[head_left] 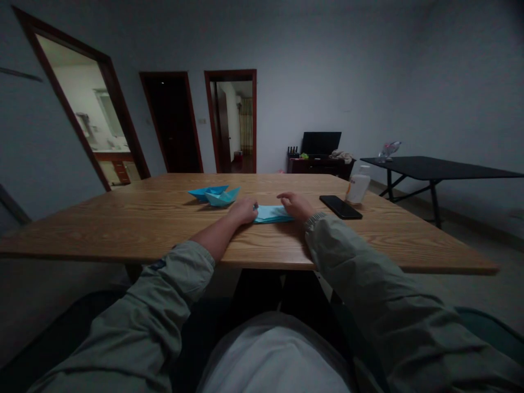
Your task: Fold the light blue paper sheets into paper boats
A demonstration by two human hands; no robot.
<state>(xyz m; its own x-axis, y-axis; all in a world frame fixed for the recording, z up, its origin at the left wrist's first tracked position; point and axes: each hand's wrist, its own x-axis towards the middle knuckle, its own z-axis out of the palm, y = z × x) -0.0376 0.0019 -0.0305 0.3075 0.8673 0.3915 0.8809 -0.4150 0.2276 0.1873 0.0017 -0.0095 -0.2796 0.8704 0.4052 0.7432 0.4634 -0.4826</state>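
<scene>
A light-blue folded paper (272, 214) lies on the wooden table in front of me, made of flat layers with a long front edge. My left hand (244, 211) is at its left end, fingers curled closed over that edge. At the right end, my right hand (298, 207) rests against the paper with its index finger stretched out to the left; its lower fingers are partly hidden. Beyond my left hand stand two paper boats side by side, a darker blue boat (200, 193) and a lighter blue boat (222, 198) overlapping it.
To the right of my right hand lies a black phone (340, 207), with a whitish bottle (358, 186) just behind it. The wooden table (135, 229) has its near edge before my lap. A black table (442, 166) stands farther right.
</scene>
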